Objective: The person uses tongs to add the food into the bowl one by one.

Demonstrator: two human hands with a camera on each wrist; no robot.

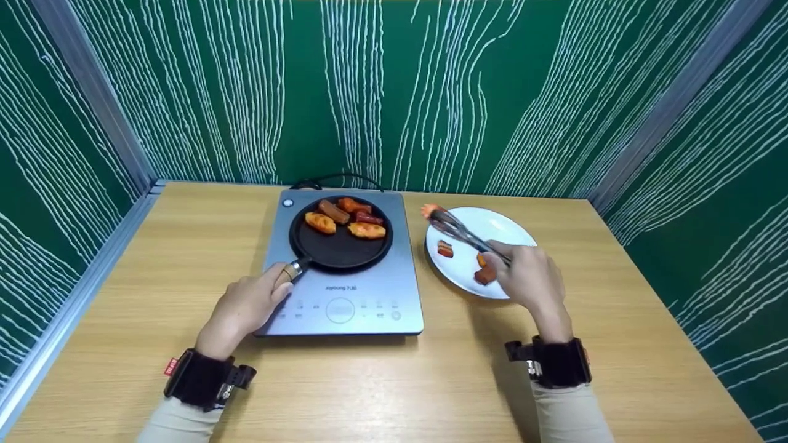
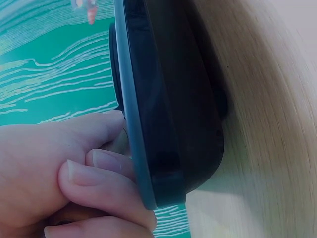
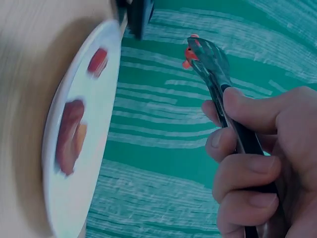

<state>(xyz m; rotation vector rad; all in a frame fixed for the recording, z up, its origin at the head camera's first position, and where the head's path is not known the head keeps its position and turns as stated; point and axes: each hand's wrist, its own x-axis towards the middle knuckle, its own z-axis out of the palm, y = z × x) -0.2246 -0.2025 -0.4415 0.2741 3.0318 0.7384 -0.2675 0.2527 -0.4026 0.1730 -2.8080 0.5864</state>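
Observation:
My left hand grips the handle of a black frying pan, seen in the head view. In the pan lie several pieces of food, including two golden-orange ones and a brown sausage-like piece. My right hand holds tongs tilted over the white plate. Pinched at the tongs' tips is a small orange-red piece of food, its kind unclear. A striped meat piece and a brown piece with something orange beside it lie on the plate.
The pan stands on a silver induction cooker, with a black cable behind it. The plate is to the cooker's right on the wooden table. Green walls with white streaks enclose the table's back and sides.

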